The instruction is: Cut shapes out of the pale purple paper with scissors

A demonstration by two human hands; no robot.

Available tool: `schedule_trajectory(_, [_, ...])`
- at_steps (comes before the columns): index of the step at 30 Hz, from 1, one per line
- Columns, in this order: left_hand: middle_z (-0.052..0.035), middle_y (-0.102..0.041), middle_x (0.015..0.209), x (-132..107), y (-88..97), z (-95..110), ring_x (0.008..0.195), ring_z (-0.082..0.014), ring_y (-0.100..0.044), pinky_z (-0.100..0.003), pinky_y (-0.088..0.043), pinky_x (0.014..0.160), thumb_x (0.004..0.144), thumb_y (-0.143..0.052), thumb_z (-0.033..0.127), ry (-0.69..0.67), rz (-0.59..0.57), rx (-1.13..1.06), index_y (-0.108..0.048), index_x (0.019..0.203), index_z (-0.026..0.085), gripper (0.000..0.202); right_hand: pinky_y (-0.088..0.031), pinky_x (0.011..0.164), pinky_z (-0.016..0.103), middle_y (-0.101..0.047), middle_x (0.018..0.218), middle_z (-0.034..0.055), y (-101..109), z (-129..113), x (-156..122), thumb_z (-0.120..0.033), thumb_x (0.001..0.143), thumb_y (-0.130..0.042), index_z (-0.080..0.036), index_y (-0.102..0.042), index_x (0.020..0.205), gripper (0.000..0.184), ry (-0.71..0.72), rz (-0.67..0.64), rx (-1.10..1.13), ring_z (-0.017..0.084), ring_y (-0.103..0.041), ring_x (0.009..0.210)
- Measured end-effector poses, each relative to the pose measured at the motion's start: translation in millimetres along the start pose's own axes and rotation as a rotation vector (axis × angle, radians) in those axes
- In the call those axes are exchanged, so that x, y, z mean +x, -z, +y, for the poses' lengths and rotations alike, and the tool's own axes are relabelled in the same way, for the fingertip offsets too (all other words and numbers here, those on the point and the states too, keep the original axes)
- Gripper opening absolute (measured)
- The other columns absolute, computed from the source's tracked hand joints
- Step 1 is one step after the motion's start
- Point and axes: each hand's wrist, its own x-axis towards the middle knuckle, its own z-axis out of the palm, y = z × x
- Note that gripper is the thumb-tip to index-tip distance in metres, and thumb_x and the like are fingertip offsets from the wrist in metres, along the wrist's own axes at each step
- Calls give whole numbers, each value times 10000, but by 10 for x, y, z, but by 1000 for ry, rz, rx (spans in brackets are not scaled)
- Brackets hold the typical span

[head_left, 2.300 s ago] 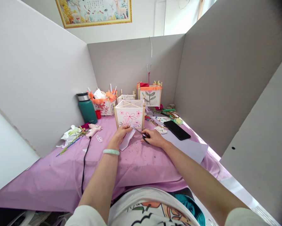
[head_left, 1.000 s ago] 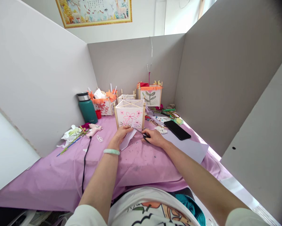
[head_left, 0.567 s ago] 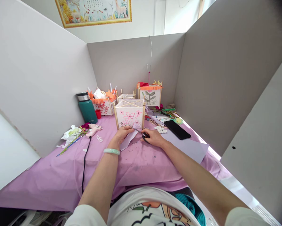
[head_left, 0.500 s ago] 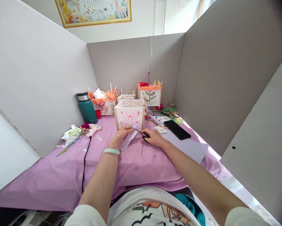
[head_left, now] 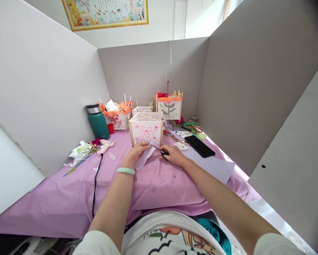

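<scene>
My left hand (head_left: 138, 152) pinches a strip of white paper (head_left: 145, 159) that hangs down toward the cloth. In my right hand (head_left: 173, 154) is a pair of scissors (head_left: 164, 153) with dark handles, my fingers closed round the loops. The scissor blades point left and meet the paper close to my left fingertips; whether they are apart is too small to tell. Right behind both hands stands a lantern-like box (head_left: 146, 130) of wooden sticks and white panels, with pink flowers drawn on its front.
A pink glue gun (head_left: 106, 146) with a black cord lies left, near a green bottle (head_left: 97, 122). More decorated boxes stand behind, one a leaf-painted box (head_left: 169, 108). To the right lie a black phone (head_left: 200, 146) and a large paper sheet (head_left: 209, 165). Grey panels enclose the table.
Hardly anything differs. Both hands, the paper and the scissors stay in almost the same place, with at most a slight shift at the scissors.
</scene>
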Motion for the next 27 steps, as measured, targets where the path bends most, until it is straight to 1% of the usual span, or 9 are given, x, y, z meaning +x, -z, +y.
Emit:
schedule_trajectory(9, [-107,-727,700,-19,6,-9,539,-171,-648,-255,-493,525,717,-825,195,9,-25,-8,-724,774,89,157,-357,645,229,-713,800,-2,-8,15,7,-341,800,-783,-214,-693,1118,354,-1,8,1,139,-597,679])
schedule_trajectory(13, [-114,-733,719,-9,10,1,565,-179,-667,-255,-509,536,725,-807,169,-7,-21,-27,-721,781,86,132,-361,648,230,-707,804,-4,11,-11,-1,-347,793,-786,-215,-687,1128,373,-22,-8,20,137,-591,681])
schedule_trajectory(21, [-88,-713,690,27,26,-4,539,-165,-653,-267,-526,551,734,-787,153,-70,59,-98,-712,788,93,110,-344,635,227,-683,778,-9,61,-60,-11,-348,783,-795,-199,-690,1115,379,-43,-36,32,127,-566,669])
schedule_trajectory(27, [-85,-712,687,11,21,5,533,-158,-649,-258,-523,542,736,-796,161,-69,60,-94,-707,774,102,114,-338,629,224,-677,767,-15,50,-50,-12,-353,770,-800,-205,-694,1106,382,-40,-28,27,123,-562,663])
